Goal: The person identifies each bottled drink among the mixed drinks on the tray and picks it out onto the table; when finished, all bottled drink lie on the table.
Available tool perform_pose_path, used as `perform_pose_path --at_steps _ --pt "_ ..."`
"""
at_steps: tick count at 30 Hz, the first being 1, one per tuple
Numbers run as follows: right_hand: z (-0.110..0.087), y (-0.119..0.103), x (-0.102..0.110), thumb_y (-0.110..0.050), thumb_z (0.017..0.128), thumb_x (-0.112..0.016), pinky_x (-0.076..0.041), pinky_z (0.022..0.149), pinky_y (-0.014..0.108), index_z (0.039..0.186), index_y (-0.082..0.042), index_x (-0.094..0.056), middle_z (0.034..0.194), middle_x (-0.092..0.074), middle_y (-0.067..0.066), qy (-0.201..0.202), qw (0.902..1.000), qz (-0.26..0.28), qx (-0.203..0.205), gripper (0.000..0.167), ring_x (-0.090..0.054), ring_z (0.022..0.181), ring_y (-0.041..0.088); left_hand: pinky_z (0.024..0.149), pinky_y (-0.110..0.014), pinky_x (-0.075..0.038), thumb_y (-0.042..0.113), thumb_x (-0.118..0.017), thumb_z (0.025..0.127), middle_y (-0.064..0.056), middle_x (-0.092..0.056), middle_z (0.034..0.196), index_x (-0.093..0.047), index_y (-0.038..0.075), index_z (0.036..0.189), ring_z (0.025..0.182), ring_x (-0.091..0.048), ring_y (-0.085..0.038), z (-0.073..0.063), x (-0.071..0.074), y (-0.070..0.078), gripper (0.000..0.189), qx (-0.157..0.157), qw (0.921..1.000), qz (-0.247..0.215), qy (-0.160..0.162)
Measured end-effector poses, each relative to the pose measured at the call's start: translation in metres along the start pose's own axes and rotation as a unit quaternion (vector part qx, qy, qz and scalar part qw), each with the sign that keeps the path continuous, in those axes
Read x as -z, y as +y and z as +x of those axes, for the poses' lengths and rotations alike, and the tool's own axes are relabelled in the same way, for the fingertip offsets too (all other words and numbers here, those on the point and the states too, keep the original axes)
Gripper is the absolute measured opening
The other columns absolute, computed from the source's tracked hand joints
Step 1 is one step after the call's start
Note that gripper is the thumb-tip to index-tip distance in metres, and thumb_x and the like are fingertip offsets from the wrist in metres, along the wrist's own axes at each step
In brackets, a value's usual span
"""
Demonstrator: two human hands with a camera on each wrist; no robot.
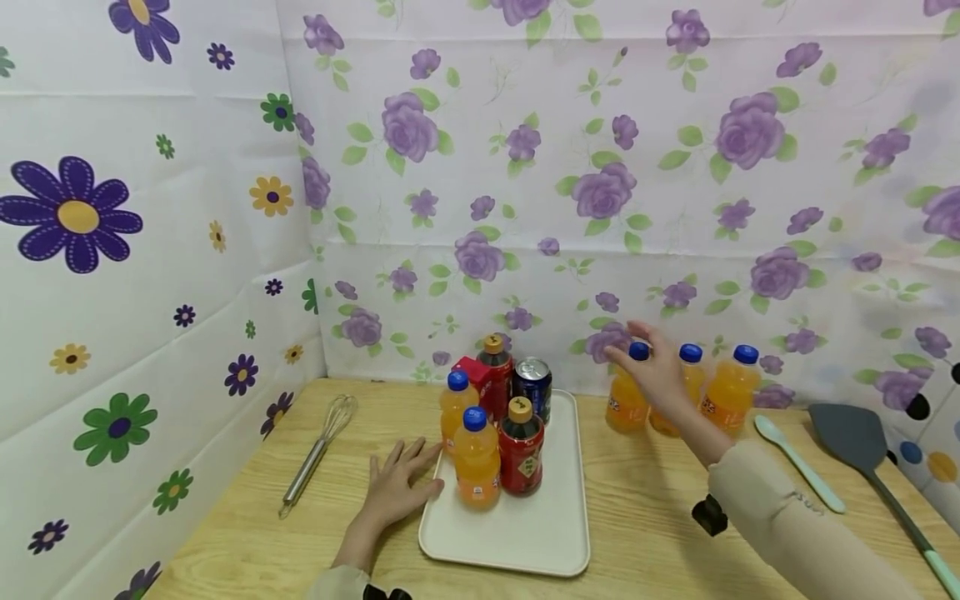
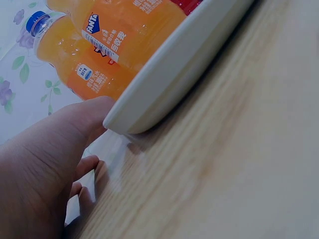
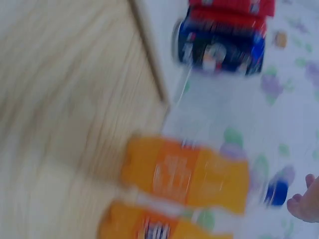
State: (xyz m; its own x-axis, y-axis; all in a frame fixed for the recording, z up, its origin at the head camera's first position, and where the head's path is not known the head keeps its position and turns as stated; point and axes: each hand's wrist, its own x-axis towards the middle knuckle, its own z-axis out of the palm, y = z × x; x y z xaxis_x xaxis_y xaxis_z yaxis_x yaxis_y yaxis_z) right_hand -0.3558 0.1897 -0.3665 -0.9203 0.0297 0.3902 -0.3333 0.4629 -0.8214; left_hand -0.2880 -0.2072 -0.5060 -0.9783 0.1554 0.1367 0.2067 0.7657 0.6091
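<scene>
My left hand (image 1: pixel 397 485) lies spread at the left side of a cream tray (image 1: pixel 517 542), its thumb at the tray's rim. On the tray stand two orange Fanta bottles (image 1: pixel 477 467), two red-labelled dark drink bottles (image 1: pixel 521 450), a dark blue can (image 1: pixel 533 387) and a red item (image 1: pixel 474 372), partly hidden behind bottles. Over at the right, my right hand (image 1: pixel 660 375) is at the blue cap of the leftmost of three more orange soda bottles (image 1: pixel 627 404). Its fingers are spread, and in the right wrist view the fingertips (image 3: pixel 299 204) show just beyond that cap (image 3: pixel 276 193).
A metal whisk (image 1: pixel 318 454) lies on the wooden table left of the tray. At the right lie a pale green spoon-like utensil (image 1: pixel 798 462) and a grey spatula (image 1: pixel 851 433). Flowered cloth walls (image 1: pixel 525 208) rise behind and to the left.
</scene>
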Motion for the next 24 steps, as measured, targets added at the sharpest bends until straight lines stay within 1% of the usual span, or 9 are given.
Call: perform_pose_path --at_steps 5,8,12,18,21,24 --pt "-0.020 -0.016 -0.024 -0.022 0.092 -0.067 -0.027 0.120 0.052 0.141 0.001 -0.044 0.147 -0.045 0.022 -0.030 0.9975 0.064 -0.003 0.059 -0.039 0.138 0.038 0.110 -0.078 0.006 0.044 -0.065 0.086 -0.017 -0.039 0.155 -0.054 0.029 0.141 0.147 -0.018 -0.051 -0.001 -0.001 -0.002 0.057 0.003 1.0000 0.004 0.001" --pt "-0.031 -0.025 -0.040 -0.019 0.092 -0.067 -0.027 0.120 0.051 0.138 0.001 -0.047 0.144 -0.049 0.021 -0.043 0.9953 0.086 0.002 0.054 -0.041 0.137 0.035 0.110 -0.078 0.006 0.045 -0.065 0.087 -0.016 -0.039 0.155 -0.053 0.030 0.141 0.147 -0.018 -0.051 0.000 -0.001 -0.002 0.057 0.000 1.0000 0.005 0.002" --pt "-0.042 -0.035 -0.061 -0.021 0.092 -0.067 -0.027 0.121 0.050 0.138 -0.001 -0.048 0.145 -0.049 0.019 -0.066 0.9912 0.114 -0.007 0.053 -0.040 0.140 0.032 0.110 -0.078 0.006 0.045 -0.065 0.087 -0.017 -0.040 0.155 -0.053 0.030 0.141 0.147 -0.018 -0.051 0.002 0.000 -0.002 0.057 -0.003 1.0000 0.005 0.005" --pt "-0.054 -0.043 -0.088 -0.023 0.092 -0.067 -0.029 0.119 0.052 0.139 -0.004 -0.049 0.146 -0.049 0.018 -0.099 0.9846 0.142 -0.023 0.054 -0.041 0.140 0.034 0.109 -0.078 0.007 0.045 -0.065 0.087 -0.017 -0.039 0.155 -0.053 0.029 0.141 0.147 -0.018 -0.052 0.002 0.001 -0.003 0.058 -0.004 0.9999 0.011 0.003" --pt "-0.061 -0.043 -0.100 -0.022 0.093 -0.066 -0.033 0.118 0.052 0.138 -0.004 -0.049 0.144 -0.051 0.017 -0.118 0.9814 0.148 -0.031 0.052 -0.044 0.138 0.034 0.109 -0.079 0.007 0.046 -0.065 0.087 -0.018 -0.040 0.154 -0.054 0.029 0.141 0.146 -0.018 -0.052 0.002 0.000 -0.004 0.058 -0.006 0.9999 0.008 0.004" --pt "-0.066 -0.041 -0.108 -0.021 0.092 -0.067 -0.041 0.113 0.048 0.137 -0.004 -0.050 0.140 -0.055 0.017 -0.127 0.9793 0.154 -0.034 0.051 -0.051 0.131 0.032 0.109 -0.079 0.006 0.046 -0.065 0.086 -0.018 -0.041 0.154 -0.055 0.029 0.140 0.146 -0.019 -0.053 0.002 -0.002 -0.004 0.057 -0.009 0.9999 0.007 0.005"
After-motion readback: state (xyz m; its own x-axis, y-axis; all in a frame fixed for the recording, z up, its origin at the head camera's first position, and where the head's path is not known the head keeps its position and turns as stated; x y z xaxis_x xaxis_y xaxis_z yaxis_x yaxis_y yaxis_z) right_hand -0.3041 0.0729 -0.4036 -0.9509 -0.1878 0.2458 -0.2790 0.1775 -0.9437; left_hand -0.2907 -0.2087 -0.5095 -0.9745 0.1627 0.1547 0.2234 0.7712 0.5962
